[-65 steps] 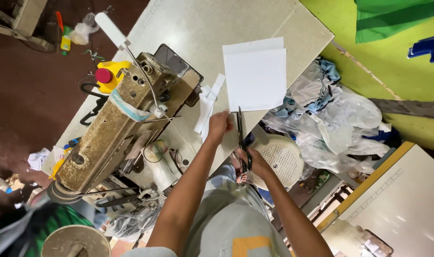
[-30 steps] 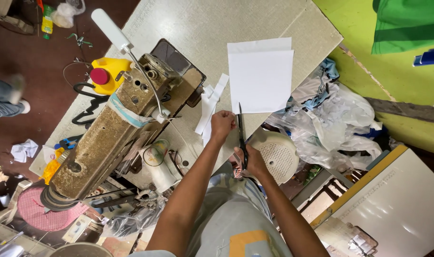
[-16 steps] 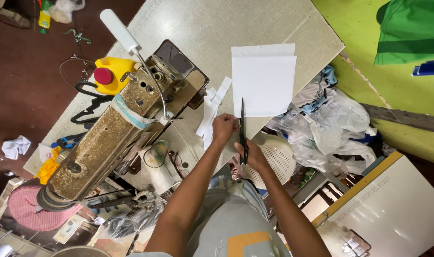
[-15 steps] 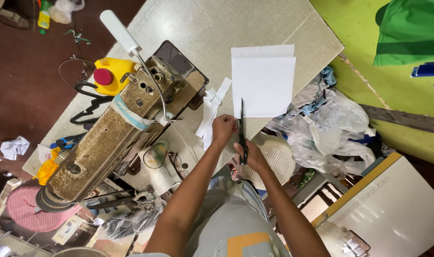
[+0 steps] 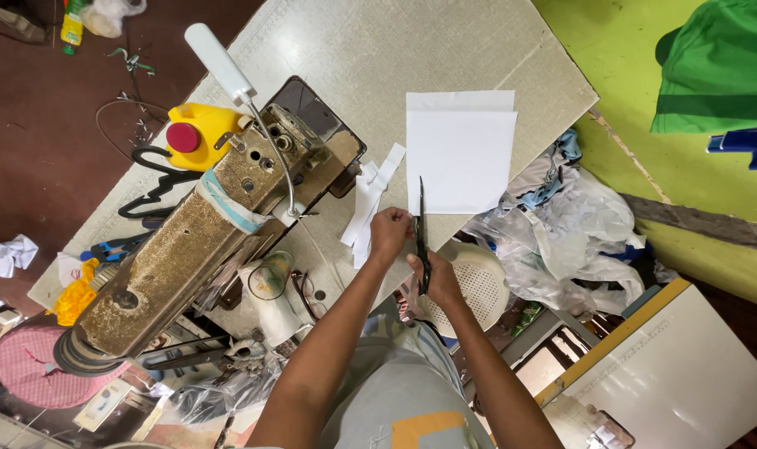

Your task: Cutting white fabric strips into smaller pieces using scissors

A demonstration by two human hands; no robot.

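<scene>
My right hand point(image 5: 435, 276) grips black scissors point(image 5: 421, 226) whose blades point up along the left edge of a stack of white paper sheets point(image 5: 460, 150) on the sewing table point(image 5: 378, 50). My left hand point(image 5: 390, 231) pinches the lower left edge of the white sheet right beside the blades. Narrow white strips point(image 5: 368, 199) lie on the table just left of my left hand.
An old sewing machine point(image 5: 204, 233) with a white lamp point(image 5: 219, 61) fills the table's left side, a yellow jug point(image 5: 194, 135) beside it. Crumpled plastic bags point(image 5: 561, 233) and a white perforated stool seat point(image 5: 478, 287) sit right of my hands. Green fabric point(image 5: 719, 66) hangs at the upper right.
The view has shifted a little. My hands and the scissors stay at the sheet's lower left edge, with the blades lying further along that edge.
</scene>
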